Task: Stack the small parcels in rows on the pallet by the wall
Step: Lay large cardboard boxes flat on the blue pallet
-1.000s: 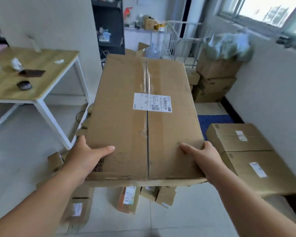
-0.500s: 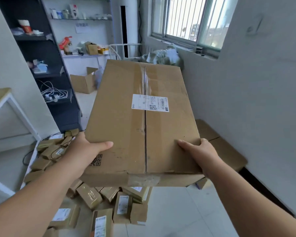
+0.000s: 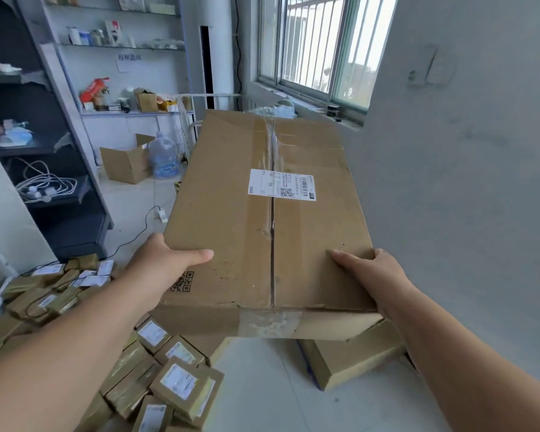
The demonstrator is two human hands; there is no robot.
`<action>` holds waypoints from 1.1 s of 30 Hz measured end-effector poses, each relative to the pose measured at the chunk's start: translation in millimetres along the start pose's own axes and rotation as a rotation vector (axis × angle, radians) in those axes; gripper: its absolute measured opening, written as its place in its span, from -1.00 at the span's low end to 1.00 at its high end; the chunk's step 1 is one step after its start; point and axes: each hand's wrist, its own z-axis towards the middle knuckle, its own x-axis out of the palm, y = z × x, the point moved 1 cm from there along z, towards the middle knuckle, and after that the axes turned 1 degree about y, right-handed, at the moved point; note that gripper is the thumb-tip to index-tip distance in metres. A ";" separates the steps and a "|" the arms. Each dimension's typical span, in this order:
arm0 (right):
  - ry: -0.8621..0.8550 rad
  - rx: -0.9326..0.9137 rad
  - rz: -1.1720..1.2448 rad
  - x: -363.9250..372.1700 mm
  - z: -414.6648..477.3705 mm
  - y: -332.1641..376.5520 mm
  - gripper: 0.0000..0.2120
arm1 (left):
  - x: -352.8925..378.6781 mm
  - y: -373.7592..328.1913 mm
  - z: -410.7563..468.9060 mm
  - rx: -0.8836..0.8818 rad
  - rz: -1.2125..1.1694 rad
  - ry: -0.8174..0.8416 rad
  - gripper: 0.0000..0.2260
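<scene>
I hold a large flat cardboard box [image 3: 231, 219] in the air in front of me, taped down its middle, with a white shipping label on top. My left hand [image 3: 166, 260] grips its near left edge, thumb on top. My right hand [image 3: 368, 269] grips its near right corner. Below the box on the right, a cardboard parcel [image 3: 346, 357] lies by the wall with a strip of blue pallet [image 3: 307, 364] showing at its left edge. The box hides most of the pallet. A heap of small parcels [image 3: 169, 369] with white labels lies on the floor at lower left.
The grey wall [image 3: 465, 213] runs along the right, with a barred window [image 3: 321, 48] beyond. A dark shelf unit [image 3: 44, 182] stands at left with cables. An open carton [image 3: 125, 163] and a water bottle [image 3: 164, 159] sit on the floor at the back, near a white wire rack [image 3: 187, 120].
My view has swung to the right and upward: the wooden table has left the frame, and the shelves, window and wall have come in. Both hands keep the same hold on the box.
</scene>
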 end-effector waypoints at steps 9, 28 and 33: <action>-0.002 -0.024 0.152 -19.5 97.6 34.7 -0.40 | 43.1 -86.5 68.0 0.063 0.005 -0.009 -0.44; -0.075 0.141 0.273 84.6 327.7 80.0 -0.38 | 93.3 -143.8 357.1 0.013 0.141 0.119 -0.42; -0.077 0.207 0.296 102.1 393.6 75.7 -0.16 | 126.3 -154.4 422.0 -0.012 0.210 0.155 -0.37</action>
